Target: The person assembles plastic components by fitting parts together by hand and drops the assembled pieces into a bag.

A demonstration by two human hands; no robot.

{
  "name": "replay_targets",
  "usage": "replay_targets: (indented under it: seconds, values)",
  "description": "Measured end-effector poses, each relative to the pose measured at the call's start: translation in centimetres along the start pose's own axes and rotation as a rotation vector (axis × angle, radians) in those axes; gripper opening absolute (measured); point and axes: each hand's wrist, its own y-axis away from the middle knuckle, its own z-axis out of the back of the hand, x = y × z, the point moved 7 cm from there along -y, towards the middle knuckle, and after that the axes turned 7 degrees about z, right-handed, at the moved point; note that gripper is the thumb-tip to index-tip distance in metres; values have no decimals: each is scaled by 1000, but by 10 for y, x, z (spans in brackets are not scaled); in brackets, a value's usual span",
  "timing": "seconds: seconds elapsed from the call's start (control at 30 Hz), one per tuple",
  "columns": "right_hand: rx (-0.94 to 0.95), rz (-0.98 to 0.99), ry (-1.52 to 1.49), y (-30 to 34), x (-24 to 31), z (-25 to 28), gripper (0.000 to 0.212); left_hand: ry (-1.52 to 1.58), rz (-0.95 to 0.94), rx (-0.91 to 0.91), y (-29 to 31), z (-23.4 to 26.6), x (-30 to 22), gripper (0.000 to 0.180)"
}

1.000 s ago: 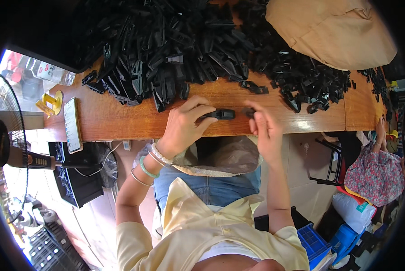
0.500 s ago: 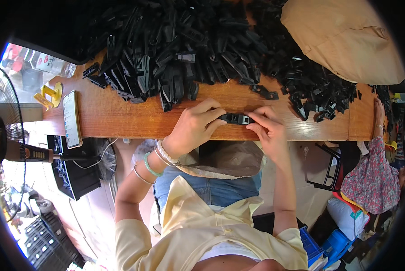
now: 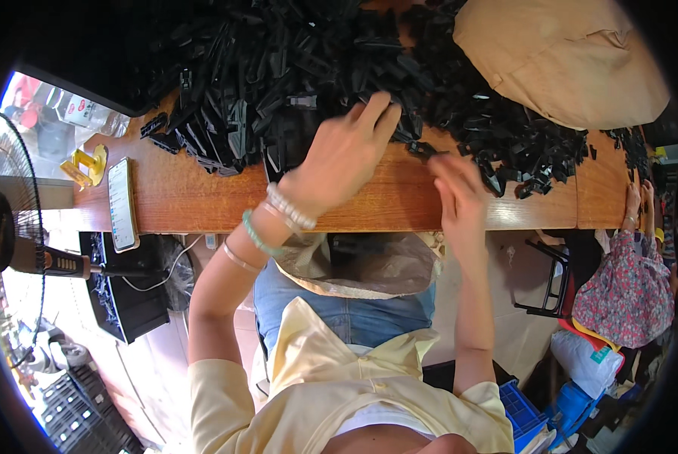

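My left hand [image 3: 348,157], with beaded bracelets at the wrist, reaches over the near edge of a heap of long black plastic parts [image 3: 237,125]. Its fingertips are bent down at the heap, and what they touch is hidden. Slightly blurred, my right hand [image 3: 461,189] hovers over the table with thumb and fingers apart. Its fingertips come close to a loose black plastic part [image 3: 420,149]; contact cannot be made out. On my lap, below the table edge, an open sack [image 3: 399,276] gapes with something dark inside.
Smaller black parts [image 3: 539,144] are heaped at the right of the wooden table [image 3: 203,204], beside a tan cloth bundle [image 3: 566,64]. A phone [image 3: 122,204], a yellow holder [image 3: 88,166] and a fan [image 3: 6,204] stand left. Another person in a floral top [image 3: 622,295] works far right.
The black part held between both hands is gone from them. My left hand has moved up to the heap; my right hand has shifted slightly up, near the loose part.
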Motion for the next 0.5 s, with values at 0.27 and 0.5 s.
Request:
replay_targets:
  seconds: [0.27, 0.5]
  values:
    - [-82, 196, 576, -8, -13, 8, 31, -173, -240, 12, 4, -11, -9, 37]
    - [-267, -271, -391, 22, -27, 5, 24, -186, -240, 119, 82, -8, -26, 38]
